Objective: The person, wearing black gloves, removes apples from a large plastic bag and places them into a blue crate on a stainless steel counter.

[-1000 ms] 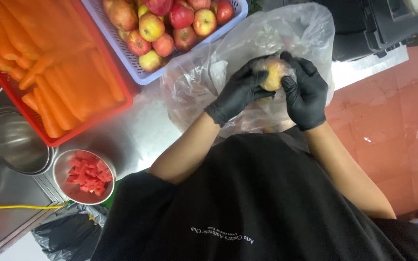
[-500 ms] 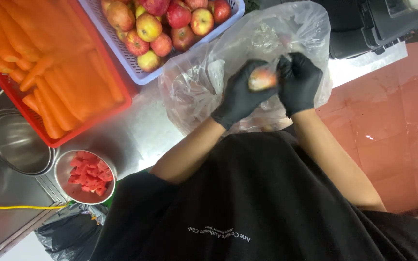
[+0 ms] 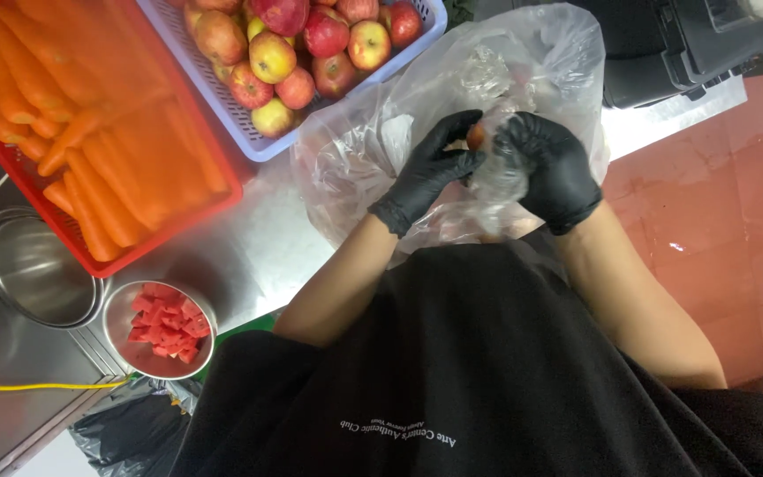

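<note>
Both my hands wear black gloves and meet over a clear plastic bag (image 3: 381, 150) on the steel counter. My left hand (image 3: 430, 168) cups a small apple (image 3: 476, 137); only a reddish sliver of it shows between the fingers. My right hand (image 3: 549, 168) closes on the same apple from the other side, thumb against it. The rest of the apple is hidden by the gloves.
A lilac basket (image 3: 222, 115) of red-yellow apples (image 3: 311, 44) stands just beyond the bag. A red crate (image 3: 178, 225) of peeled carrots (image 3: 90, 132) lies at the left. Nearer me are a steel bowl of red fruit cubes (image 3: 162, 327) and an empty steel bowl (image 3: 33, 265). Red floor tiles (image 3: 717, 203) lie right.
The apple showed a wide pale peeled face between the gloves; it has been turned and both hands have closed round it, so only a red sliver shows.
</note>
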